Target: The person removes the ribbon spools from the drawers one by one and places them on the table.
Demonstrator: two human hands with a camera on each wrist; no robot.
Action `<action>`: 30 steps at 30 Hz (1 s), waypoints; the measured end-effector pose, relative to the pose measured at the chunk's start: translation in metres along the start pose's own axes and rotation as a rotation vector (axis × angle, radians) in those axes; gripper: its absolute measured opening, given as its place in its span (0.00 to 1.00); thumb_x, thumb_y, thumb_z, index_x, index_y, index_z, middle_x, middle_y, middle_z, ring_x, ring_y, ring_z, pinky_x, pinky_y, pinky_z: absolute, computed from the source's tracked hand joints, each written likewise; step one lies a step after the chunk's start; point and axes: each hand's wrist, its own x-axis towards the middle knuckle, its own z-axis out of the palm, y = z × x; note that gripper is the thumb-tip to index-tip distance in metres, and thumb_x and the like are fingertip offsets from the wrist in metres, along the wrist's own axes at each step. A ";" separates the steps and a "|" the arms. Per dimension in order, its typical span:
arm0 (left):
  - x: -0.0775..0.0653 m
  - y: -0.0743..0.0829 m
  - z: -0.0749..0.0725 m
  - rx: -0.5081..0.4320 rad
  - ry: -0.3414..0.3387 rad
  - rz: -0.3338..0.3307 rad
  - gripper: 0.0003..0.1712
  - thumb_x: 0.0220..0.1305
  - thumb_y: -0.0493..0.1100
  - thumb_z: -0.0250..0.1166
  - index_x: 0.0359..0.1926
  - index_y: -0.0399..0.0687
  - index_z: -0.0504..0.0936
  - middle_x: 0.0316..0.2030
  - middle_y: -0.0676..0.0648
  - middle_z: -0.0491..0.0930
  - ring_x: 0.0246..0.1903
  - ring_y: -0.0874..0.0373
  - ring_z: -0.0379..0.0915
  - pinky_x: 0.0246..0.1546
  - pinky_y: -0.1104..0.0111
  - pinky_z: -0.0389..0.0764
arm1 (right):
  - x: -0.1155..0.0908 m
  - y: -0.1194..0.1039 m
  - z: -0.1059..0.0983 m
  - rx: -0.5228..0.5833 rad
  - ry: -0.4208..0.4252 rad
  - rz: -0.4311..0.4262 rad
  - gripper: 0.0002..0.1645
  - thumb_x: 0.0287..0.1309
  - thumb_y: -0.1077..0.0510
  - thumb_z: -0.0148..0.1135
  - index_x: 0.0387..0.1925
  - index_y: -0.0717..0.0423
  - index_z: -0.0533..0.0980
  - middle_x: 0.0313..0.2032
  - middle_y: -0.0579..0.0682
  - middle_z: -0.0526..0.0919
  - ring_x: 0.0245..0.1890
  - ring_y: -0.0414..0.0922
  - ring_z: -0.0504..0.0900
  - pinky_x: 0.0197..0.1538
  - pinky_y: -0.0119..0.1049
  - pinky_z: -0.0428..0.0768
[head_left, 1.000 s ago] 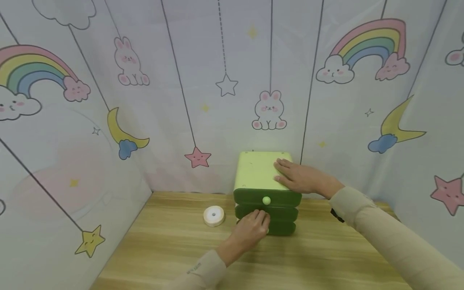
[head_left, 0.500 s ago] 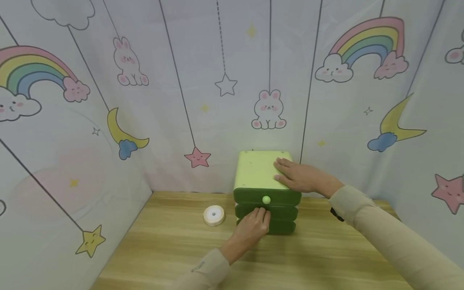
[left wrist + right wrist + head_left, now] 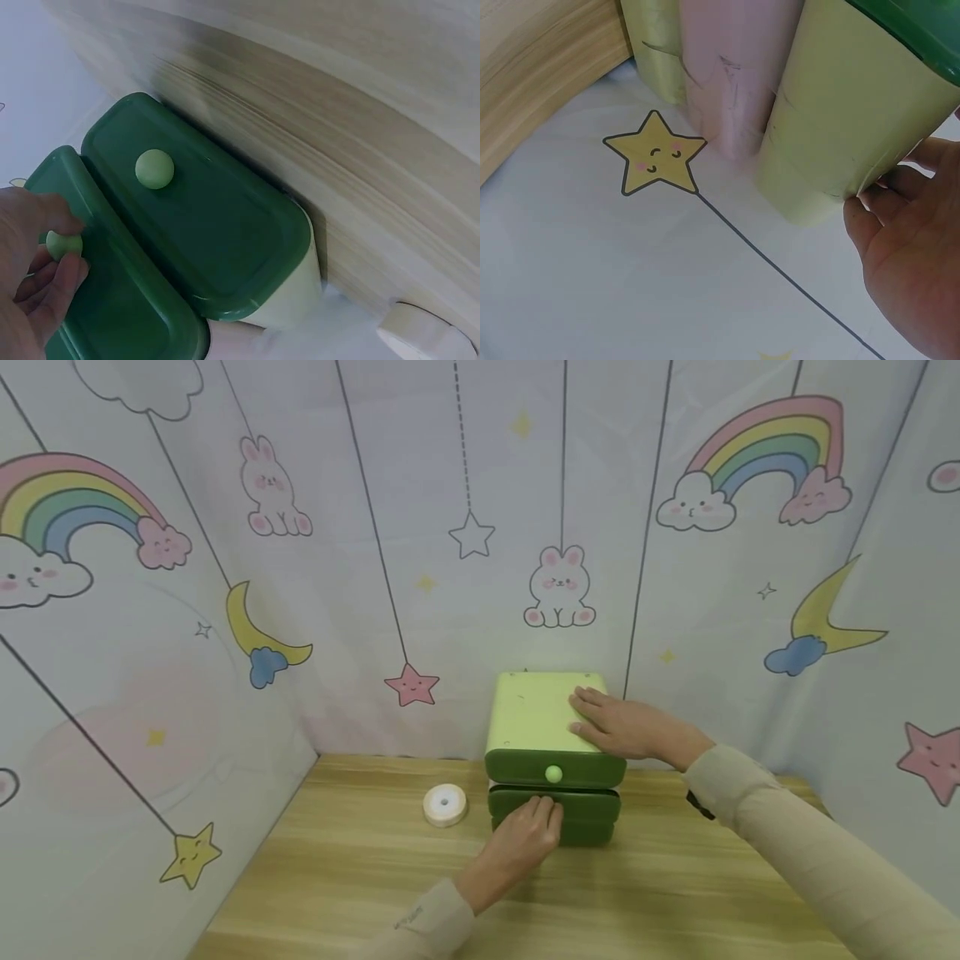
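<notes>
A small chest of drawers (image 3: pixel 543 718) with a light green top and three dark green drawer fronts stands against the back wall. My left hand (image 3: pixel 525 835) pinches the pale green round knob (image 3: pixel 65 244) of the middle drawer (image 3: pixel 592 804) between thumb and fingers. That drawer sits slightly out, with a dark gap along its upper edge. Below it, the bottom drawer (image 3: pixel 217 217) has its own round knob (image 3: pixel 154 169). My right hand (image 3: pixel 626 727) rests flat on the right part of the chest's top, fingers straight.
A round white roll (image 3: pixel 445 805) with a hole in its centre lies left of the chest on the wood-grain table (image 3: pixel 345 852). Printed fabric walls (image 3: pixel 465 610) with rainbows, rabbits and stars enclose the back and both sides.
My left hand has drawn the middle drawer slightly toward me, and a dark gap now shows above its front. The right hand stays in place on the top.
</notes>
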 end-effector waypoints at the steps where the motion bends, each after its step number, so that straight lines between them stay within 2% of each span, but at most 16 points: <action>1: 0.000 0.000 -0.001 -0.001 -0.001 0.002 0.16 0.76 0.30 0.55 0.48 0.43 0.89 0.41 0.47 0.88 0.42 0.60 0.88 0.47 0.75 0.87 | 0.000 0.000 0.000 -0.003 0.001 0.000 0.43 0.82 0.38 0.42 0.82 0.63 0.52 0.83 0.64 0.50 0.84 0.62 0.51 0.82 0.61 0.57; 2: -0.001 0.001 -0.002 0.000 -0.001 0.004 0.21 0.78 0.28 0.49 0.48 0.43 0.89 0.41 0.48 0.88 0.42 0.60 0.88 0.47 0.75 0.87 | 0.000 0.000 0.000 -0.002 0.001 0.001 0.43 0.82 0.38 0.42 0.82 0.63 0.52 0.83 0.64 0.50 0.84 0.62 0.51 0.82 0.61 0.57; 3: -0.001 0.001 -0.003 -0.001 -0.004 0.006 0.20 0.78 0.28 0.49 0.48 0.44 0.89 0.41 0.48 0.88 0.42 0.61 0.88 0.47 0.75 0.87 | 0.000 0.000 0.000 -0.002 0.000 0.002 0.43 0.82 0.38 0.42 0.82 0.63 0.52 0.83 0.64 0.50 0.84 0.62 0.51 0.82 0.61 0.57; 6: -0.002 0.002 -0.006 0.002 0.002 0.012 0.27 0.79 0.27 0.41 0.47 0.44 0.89 0.41 0.48 0.88 0.41 0.61 0.88 0.47 0.75 0.87 | 0.000 0.000 0.000 -0.003 0.000 0.002 0.43 0.82 0.38 0.41 0.82 0.62 0.52 0.83 0.64 0.50 0.84 0.62 0.51 0.82 0.61 0.57; 9: -0.003 0.003 -0.009 0.002 0.004 0.020 0.18 0.77 0.29 0.53 0.47 0.44 0.89 0.41 0.48 0.88 0.41 0.61 0.88 0.47 0.75 0.87 | 0.000 -0.001 0.000 -0.006 -0.001 0.001 0.43 0.82 0.38 0.41 0.82 0.63 0.52 0.83 0.64 0.50 0.83 0.62 0.51 0.82 0.61 0.58; 13: -0.005 0.003 -0.011 -0.005 0.019 0.016 0.17 0.76 0.29 0.54 0.46 0.44 0.90 0.40 0.48 0.88 0.40 0.61 0.87 0.46 0.75 0.87 | -0.001 -0.001 0.000 -0.006 0.003 0.001 0.43 0.82 0.38 0.41 0.82 0.63 0.53 0.83 0.64 0.51 0.83 0.63 0.51 0.81 0.61 0.58; 17: -0.006 0.003 -0.014 -0.010 0.055 0.012 0.35 0.79 0.26 0.33 0.45 0.44 0.90 0.39 0.48 0.88 0.39 0.61 0.87 0.45 0.75 0.87 | -0.001 -0.001 0.000 -0.002 0.006 0.001 0.44 0.82 0.37 0.41 0.82 0.63 0.52 0.83 0.64 0.50 0.83 0.63 0.51 0.81 0.61 0.58; 19: -0.006 0.003 -0.016 -0.020 0.068 0.014 0.38 0.79 0.26 0.29 0.44 0.44 0.90 0.39 0.48 0.88 0.38 0.61 0.86 0.44 0.75 0.87 | -0.001 0.000 0.001 -0.002 0.006 0.001 0.44 0.82 0.36 0.40 0.82 0.63 0.52 0.83 0.64 0.51 0.83 0.63 0.51 0.81 0.61 0.58; 21: -0.006 0.003 -0.018 -0.034 0.070 0.018 0.34 0.79 0.26 0.34 0.44 0.44 0.90 0.39 0.48 0.87 0.38 0.61 0.86 0.44 0.75 0.87 | -0.001 0.000 0.001 0.000 0.004 0.002 0.44 0.82 0.36 0.40 0.82 0.62 0.52 0.83 0.64 0.50 0.83 0.62 0.51 0.81 0.61 0.58; 23: -0.007 0.003 -0.021 -0.049 0.061 0.022 0.23 0.78 0.28 0.47 0.45 0.44 0.90 0.40 0.48 0.87 0.39 0.61 0.86 0.45 0.75 0.87 | 0.000 0.001 0.001 0.000 0.003 0.001 0.44 0.82 0.36 0.40 0.82 0.62 0.52 0.83 0.64 0.50 0.84 0.62 0.51 0.82 0.61 0.58; 25: -0.007 0.003 -0.024 -0.052 0.053 0.031 0.12 0.73 0.31 0.60 0.45 0.44 0.90 0.40 0.48 0.87 0.39 0.60 0.86 0.45 0.75 0.87 | 0.000 0.001 0.001 0.000 0.002 0.002 0.44 0.82 0.36 0.40 0.82 0.62 0.52 0.83 0.64 0.50 0.84 0.62 0.51 0.82 0.61 0.57; 27: -0.008 0.004 -0.025 -0.051 0.047 0.035 0.08 0.66 0.34 0.70 0.46 0.44 0.90 0.41 0.48 0.88 0.39 0.61 0.86 0.45 0.76 0.87 | 0.000 0.000 0.001 0.000 0.000 0.003 0.44 0.82 0.36 0.40 0.82 0.62 0.52 0.83 0.64 0.50 0.84 0.62 0.51 0.82 0.61 0.57; 30: -0.010 0.004 -0.027 -0.056 0.050 0.036 0.08 0.66 0.34 0.70 0.45 0.44 0.90 0.40 0.48 0.87 0.39 0.61 0.86 0.45 0.76 0.87 | -0.001 -0.001 0.000 0.002 -0.002 0.002 0.44 0.82 0.36 0.40 0.82 0.62 0.52 0.83 0.64 0.50 0.84 0.62 0.51 0.82 0.61 0.57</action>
